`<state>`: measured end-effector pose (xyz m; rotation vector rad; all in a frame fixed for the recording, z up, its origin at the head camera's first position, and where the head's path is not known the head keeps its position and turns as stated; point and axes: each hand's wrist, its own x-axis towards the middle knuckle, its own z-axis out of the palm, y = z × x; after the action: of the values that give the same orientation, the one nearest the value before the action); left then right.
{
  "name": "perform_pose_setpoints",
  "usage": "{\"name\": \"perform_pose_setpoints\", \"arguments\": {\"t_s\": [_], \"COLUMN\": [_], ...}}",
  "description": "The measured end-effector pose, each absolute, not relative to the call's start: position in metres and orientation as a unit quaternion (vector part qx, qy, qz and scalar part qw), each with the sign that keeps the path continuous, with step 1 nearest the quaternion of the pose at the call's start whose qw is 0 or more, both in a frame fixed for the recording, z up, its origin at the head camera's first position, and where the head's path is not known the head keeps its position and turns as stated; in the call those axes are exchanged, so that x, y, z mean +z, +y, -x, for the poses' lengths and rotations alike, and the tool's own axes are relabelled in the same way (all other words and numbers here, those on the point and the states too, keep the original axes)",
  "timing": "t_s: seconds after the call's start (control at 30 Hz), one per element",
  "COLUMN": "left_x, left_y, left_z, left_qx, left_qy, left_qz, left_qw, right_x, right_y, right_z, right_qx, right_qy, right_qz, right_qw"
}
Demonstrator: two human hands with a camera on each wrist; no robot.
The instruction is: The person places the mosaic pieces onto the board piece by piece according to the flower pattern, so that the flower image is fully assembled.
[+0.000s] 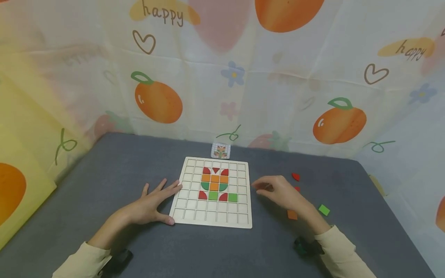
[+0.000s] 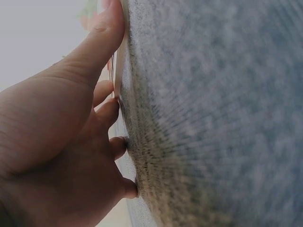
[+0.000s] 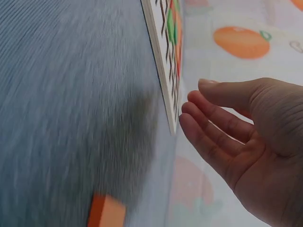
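Left hand (image 1: 147, 206) lies flat, fingers spread, braced on the left edge of the pale wooden grid board (image 1: 213, 220). Right hand (image 1: 278, 192) hovers empty, fingers relaxed, just right of it. Loose orange square tile (image 1: 292, 214) and green square tile (image 1: 324, 210) lie near the right wrist. Risk: a sleeve could sweep them away, or a nudged board could unseat the placed tiles. Backdrop cloth (image 1: 104, 58) reads "happy".
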<state>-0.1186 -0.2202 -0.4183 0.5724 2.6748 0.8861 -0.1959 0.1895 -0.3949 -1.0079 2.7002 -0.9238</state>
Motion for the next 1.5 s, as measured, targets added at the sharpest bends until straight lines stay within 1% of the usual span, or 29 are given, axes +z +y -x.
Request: {"name": "perform_pose_setpoints", "arguments": {"t_s": [0.37,0.63,1.03,1.23,1.5], "left_x": [-0.419,-0.417,-0.419,-0.417,-0.417], "left_y": [-0.221,-0.22,-0.22,-0.221,-0.22], "left_z": [0.119,0.119,0.119,0.118,0.118], "left_qx": [0.305,0.306,0.304,0.305,0.31], "left_qy": [0.922,0.922,0.922,0.922,0.92], "left_qz": [-0.199,-0.199,-0.201,-0.198,-0.2], "left_qw": [0.133,0.133,0.129,0.13,0.132], "right_x": [-0.392,-0.395,-0.391,-0.401,-0.408], "right_y": [0.245,0.277,0.341,0.356,0.359], "right_z": [0.195,0.189,0.172,0.164,0.159], "right_qx": [-0.278,-0.287,-0.253,-0.247,-0.266], "right_qy": [0.911,0.922,0.936,0.949,0.947], "right_qz": [0.303,0.256,0.242,0.193,0.179], "right_qw": [0.037,0.048,0.027,0.025,0.021]}}
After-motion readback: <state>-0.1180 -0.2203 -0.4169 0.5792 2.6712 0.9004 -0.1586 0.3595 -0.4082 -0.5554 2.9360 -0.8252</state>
